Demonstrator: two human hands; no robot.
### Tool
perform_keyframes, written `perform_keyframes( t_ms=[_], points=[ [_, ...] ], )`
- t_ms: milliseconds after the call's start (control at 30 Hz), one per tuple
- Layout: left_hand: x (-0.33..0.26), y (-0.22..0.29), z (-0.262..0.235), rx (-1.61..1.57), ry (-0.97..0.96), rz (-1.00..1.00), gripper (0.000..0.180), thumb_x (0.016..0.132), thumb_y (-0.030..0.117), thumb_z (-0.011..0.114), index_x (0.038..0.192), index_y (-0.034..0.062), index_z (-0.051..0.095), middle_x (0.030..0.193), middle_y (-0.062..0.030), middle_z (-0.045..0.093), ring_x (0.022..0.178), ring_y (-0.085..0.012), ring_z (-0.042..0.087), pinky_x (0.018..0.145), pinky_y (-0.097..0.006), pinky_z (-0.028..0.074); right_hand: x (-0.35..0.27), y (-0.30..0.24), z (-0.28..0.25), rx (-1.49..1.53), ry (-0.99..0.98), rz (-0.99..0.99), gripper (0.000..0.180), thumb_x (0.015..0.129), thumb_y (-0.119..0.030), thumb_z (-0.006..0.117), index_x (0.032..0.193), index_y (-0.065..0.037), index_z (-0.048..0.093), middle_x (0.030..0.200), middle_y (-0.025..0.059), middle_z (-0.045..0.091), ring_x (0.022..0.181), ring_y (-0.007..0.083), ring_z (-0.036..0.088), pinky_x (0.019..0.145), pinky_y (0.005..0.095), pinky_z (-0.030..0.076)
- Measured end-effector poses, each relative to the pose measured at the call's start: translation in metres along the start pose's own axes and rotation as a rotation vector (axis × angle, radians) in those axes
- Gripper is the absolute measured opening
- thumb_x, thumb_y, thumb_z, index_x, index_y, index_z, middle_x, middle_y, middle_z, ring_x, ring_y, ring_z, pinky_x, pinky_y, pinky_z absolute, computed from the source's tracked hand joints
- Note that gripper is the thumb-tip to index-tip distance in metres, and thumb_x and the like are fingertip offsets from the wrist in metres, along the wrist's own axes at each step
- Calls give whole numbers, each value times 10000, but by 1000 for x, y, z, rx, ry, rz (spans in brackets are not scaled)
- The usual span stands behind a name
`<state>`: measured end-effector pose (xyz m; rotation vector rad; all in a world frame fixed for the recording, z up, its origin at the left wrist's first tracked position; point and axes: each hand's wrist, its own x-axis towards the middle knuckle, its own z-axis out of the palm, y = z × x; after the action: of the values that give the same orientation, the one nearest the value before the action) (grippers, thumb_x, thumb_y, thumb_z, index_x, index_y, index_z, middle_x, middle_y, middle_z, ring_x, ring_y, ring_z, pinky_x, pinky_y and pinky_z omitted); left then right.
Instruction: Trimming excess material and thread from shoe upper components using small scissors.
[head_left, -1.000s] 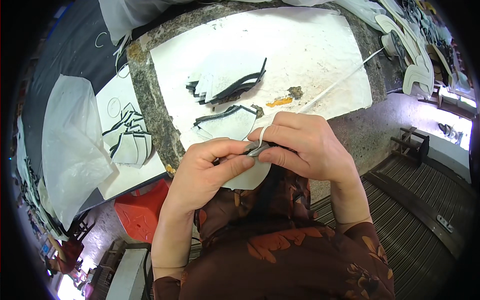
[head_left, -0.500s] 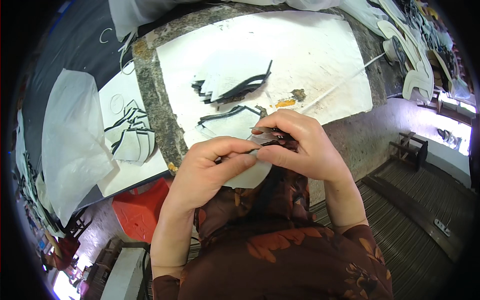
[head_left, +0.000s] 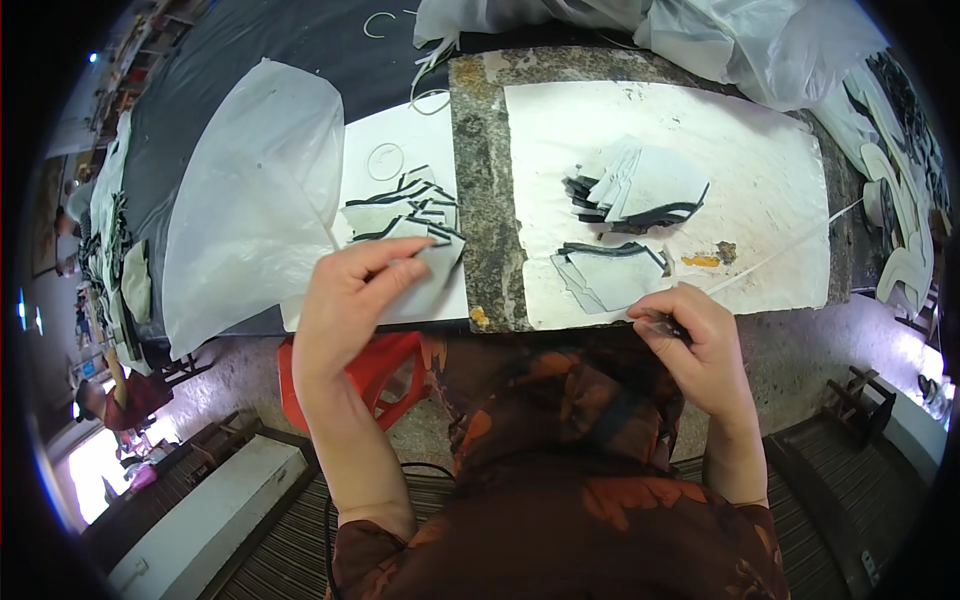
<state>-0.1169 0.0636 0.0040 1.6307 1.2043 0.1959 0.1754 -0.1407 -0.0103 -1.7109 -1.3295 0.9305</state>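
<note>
"If twelve o'clock is the top of the view, where is the pale piece [head_left: 437, 287] with the dark edge?"

"Just off the centre toward nine, overlapping the near end of the left pile [head_left: 375, 217], which is made of similar dark-edged pieces."

"And the hands?"

"The left hand [head_left: 340, 300], at nine, has thumb and forefinger close together at the piece's upper edge. Whether they grip it or only touch it, I can't tell. The right hand [head_left: 700, 345], a little past three, is curled closed round a small dark tool [head_left: 667, 323], mostly hidden by the fingers."

"What lies around them?"

"The left pile is on a white sheet [head_left: 430, 145], toward half past ten. On the larger, stained sheet [head_left: 560, 120] an upper stack [head_left: 655, 190] sits toward two, and a lower stack [head_left: 615, 278] near three, just beside the right hand. A narrow white strip [head_left: 762, 261] runs from near that hand out to a reel [head_left: 877, 205] between two and three."

"Farther out?"

"The table [head_left: 487, 190] shows a speckled band between the sheets, toward twelve. A translucent plastic bag [head_left: 255, 190] lies toward ten, a red stool [head_left: 305, 385] stands below the table edge toward eight, and a person in red [head_left: 140, 400] is well apart, at half past eight."
</note>
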Motion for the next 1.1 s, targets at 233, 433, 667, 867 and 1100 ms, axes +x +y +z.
perform_keyframes(
  t_ms=[233, 433, 667, 867, 1100],
  points=[
    [13, 14, -1, 353, 509, 305, 529, 833, 214, 834, 1323, 61, 707, 1121, -67, 634, 1015, -190, 570, 927, -332, 458, -1, -8, 18, -39, -163, -113, 271, 817, 6, 723, 1069, -91, 729, 844, 76, 677, 751, 260, 678, 654, 368, 522],
    [-1, 35, 61, -294, -288, 225, 589, 770, 138, 882, 1324, 53, 701, 1085, -3, 596, 959, -123, 512, 881, -253, 431, 3, -15, 23, -106, -254, -138, 333, 782, -6, 736, 1097, -111, 718, 837, 75, 639, 762, 299, 669, 664, 394, 535],
    [-2, 35, 99, -304, -316, 112, 145, 892, 85, 814, 1016, 32, 761, 928, 8, 631, 816, -69, 529, 756, -219, 435, -2, -12, 18, -178, -334, -148, 309, 816, -77, 766, 1107, -119, 671, 923, 52, 646, 837, 293, 687, 682, 402, 547],
    [-8, 19, 107, -364, -223, 154, 85, 919, 91, 797, 949, 25, 753, 903, -1, 659, 812, -85, 571, 743, -245, 457, -9, -13, 19, 217, -195, 110, 277, 893, -39, 750, 1152, -85, 664, 981, 88, 708, 883, 260, 724, 771, 339, 569],
    [-5, 12, 127, 137, 28, 604, 320, 869, 119, 803, 1186, 83, 768, 932, -45, 645, 875, -268, 603, 790, -375, 478, -5, -3, 20, 365, 12, 290, 88, 997, -62, 713, 1051, -16, 660, 891, 21, 688, 792, 63, 624, 728, 234, 510]
  ],
)
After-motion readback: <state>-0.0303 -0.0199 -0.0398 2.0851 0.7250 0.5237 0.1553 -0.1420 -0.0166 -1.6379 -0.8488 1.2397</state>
